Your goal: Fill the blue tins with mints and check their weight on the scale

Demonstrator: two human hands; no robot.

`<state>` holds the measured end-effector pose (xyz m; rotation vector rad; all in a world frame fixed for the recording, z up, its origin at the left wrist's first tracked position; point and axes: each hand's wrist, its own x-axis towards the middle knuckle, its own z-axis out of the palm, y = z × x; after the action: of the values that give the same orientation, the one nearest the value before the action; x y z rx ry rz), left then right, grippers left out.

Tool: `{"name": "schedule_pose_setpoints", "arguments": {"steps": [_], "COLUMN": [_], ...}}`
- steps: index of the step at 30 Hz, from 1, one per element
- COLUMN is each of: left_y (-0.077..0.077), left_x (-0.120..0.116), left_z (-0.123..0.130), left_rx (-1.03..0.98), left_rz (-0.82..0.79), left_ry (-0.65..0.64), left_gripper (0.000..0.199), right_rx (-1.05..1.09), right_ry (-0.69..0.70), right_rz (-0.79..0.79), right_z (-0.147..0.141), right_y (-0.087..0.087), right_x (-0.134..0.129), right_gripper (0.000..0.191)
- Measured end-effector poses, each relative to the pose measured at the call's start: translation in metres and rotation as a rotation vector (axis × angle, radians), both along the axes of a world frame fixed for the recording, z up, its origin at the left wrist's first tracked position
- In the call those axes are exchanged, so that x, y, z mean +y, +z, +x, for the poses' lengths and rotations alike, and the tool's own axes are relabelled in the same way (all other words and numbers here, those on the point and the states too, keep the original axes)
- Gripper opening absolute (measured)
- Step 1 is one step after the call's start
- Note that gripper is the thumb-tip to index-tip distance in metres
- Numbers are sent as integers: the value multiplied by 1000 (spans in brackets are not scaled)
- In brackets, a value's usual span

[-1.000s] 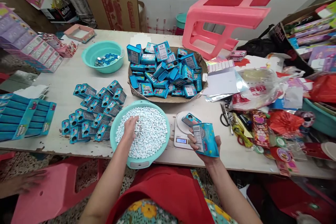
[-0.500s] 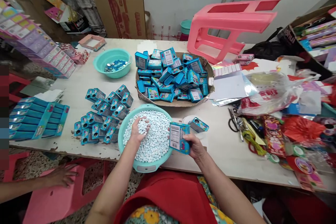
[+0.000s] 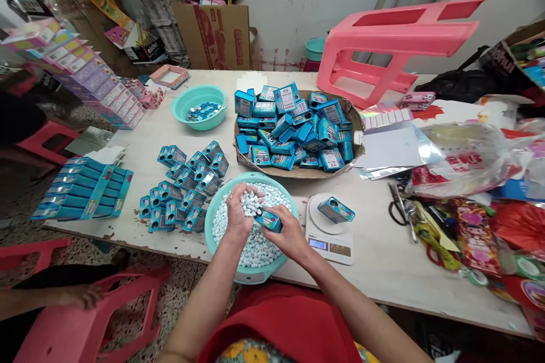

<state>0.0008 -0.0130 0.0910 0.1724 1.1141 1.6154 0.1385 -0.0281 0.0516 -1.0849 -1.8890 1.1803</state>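
My left hand [image 3: 239, 209] is cupped around a heap of white candies [image 3: 250, 204] over a turquoise basin [image 3: 249, 278] full of the same candies. Wrapped round a blue box [image 3: 269, 220], my right hand [image 3: 289, 232] holds it tilted, with its round opening against the candies in my left hand. Another blue box [image 3: 336, 210] lies on a white scale [image 3: 330, 245] with a lit display, right of the basin. Several blue boxes with round holes [image 3: 185, 178] stand to the left. Behind the basin, a cardboard tray [image 3: 357, 119] is heaped with blue boxes.
A smaller turquoise bowl [image 3: 200, 108] holds small round discs. A pink stool [image 3: 383, 34] lies on the table's back edge. Scissors [image 3: 400, 210] and plastic bags [image 3: 464, 159] are at the right. Another person's hand [image 3: 80, 296] rests on a pink stool at lower left.
The blue box in my right hand has moved left and tipped, its opening now at my left hand. My left hand has lifted candies from the pile. The view has shifted, revealing the scale.
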Motion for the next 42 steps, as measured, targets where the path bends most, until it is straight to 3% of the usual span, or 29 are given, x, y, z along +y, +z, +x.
{"name": "schedule_pose_setpoints", "arguments": {"steps": [4, 8, 14, 34, 42], "left_y": [-8, -9, -9, -7, -13], "left_x": [-2, -2, 1, 5, 3], "left_z": [4, 6, 8, 4, 4], "left_rx": [115, 166, 194, 299, 278], "left_rz": [11, 44, 106, 67, 44], "left_ry": [47, 69, 53, 34, 24], "left_gripper": [27, 27, 27, 27, 25], "right_rx": [-77, -125, -94, -124, -109], "right_ry": [-18, 39, -11, -31, -40], "right_rz": [72, 108, 119, 67, 31], "right_z": [0, 0, 2, -2, -4], "right_y": [1, 6, 11, 13, 11], "right_x": [-1, -4, 0, 10, 10], "right_gripper": [42, 38, 35, 34, 35]}}
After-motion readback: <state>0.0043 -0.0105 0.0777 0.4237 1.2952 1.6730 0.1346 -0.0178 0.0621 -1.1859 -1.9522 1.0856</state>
